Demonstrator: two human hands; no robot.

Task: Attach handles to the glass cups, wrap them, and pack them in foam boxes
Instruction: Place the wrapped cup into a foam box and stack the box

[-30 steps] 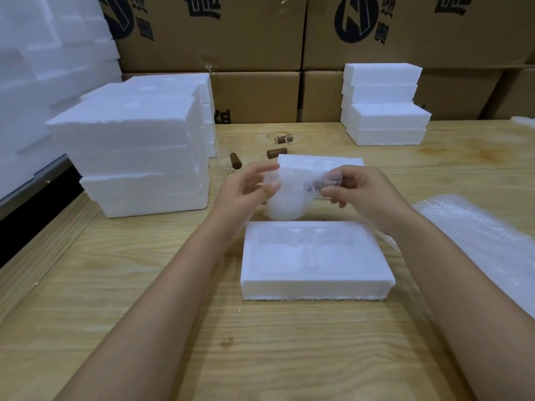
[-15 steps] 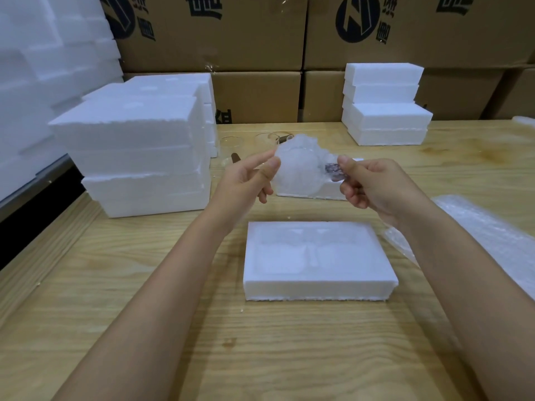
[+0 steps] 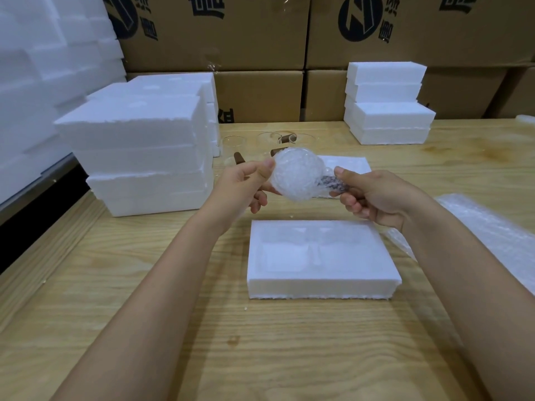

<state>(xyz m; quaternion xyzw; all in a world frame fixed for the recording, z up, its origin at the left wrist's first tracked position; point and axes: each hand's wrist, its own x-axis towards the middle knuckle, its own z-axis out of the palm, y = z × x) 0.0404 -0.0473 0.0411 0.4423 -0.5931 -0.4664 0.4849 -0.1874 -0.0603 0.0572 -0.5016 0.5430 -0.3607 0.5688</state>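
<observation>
2 hands are in view: the left hand (image 3: 246,183) and the right hand (image 3: 373,198). Between them is 1 bubble-wrapped cup (image 3: 295,175).

On the 1 wooden table (image 3: 173,328):

- **Loose foam box halves:** 2, the near half (image 3: 321,287) and the far half (image 3: 353,164).
- **Brown handles (image 3: 238,159):** 3, lying among bare glass cups (image 3: 231,141). 3 clear rims can be made out, and any more cannot be told.
- **Foam boxes:** 3 stacks, 2 in the left stacks (image 3: 133,157) and 1 in the right stack (image 3: 388,114), which has 4 slabs.
- **Bubble wrap pile (image 3: 492,230):** 1, its sheets uncountable.

Behind the table are 5 cardboard cartons (image 3: 220,30), 2 above and 3 below.
</observation>
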